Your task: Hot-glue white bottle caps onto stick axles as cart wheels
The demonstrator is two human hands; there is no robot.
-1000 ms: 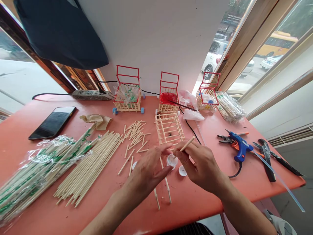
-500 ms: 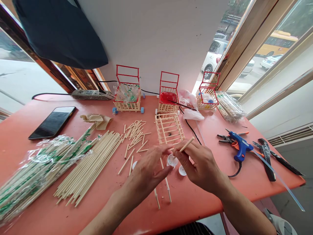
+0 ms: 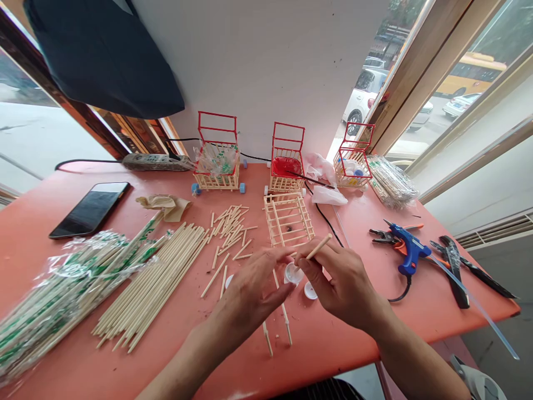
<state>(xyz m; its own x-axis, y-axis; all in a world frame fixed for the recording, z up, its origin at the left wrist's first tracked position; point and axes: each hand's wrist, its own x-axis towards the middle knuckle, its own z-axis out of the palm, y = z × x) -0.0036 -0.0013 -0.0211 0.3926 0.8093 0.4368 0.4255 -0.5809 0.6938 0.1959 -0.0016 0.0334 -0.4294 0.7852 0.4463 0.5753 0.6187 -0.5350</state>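
Observation:
Pinched between the thumb and fingers of my right hand [image 3: 333,278] is a short wooden stick [image 3: 320,246], slanting up to the right. Its lower end points into a white plastic bottle cap [image 3: 293,273]. My left hand [image 3: 254,291] is beside that cap, thumb and index finger apart on either side of it; whether it touches the cap I cannot tell. A second white cap [image 3: 310,290] lies by my right hand, and a third [image 3: 229,281] is partly hidden behind my left. Thin sticks [image 3: 286,316] lie under my hands. Just beyond is a stick frame [image 3: 290,219].
Cut stick pieces [image 3: 231,225], a row of long sticks [image 3: 152,286] and wrapped sticks [image 3: 70,283] lie left. A phone [image 3: 90,210] is farther back. Small red-handled carts [image 3: 216,166] line the wall. A blue glue gun [image 3: 410,247] and pliers [image 3: 453,266] lie right.

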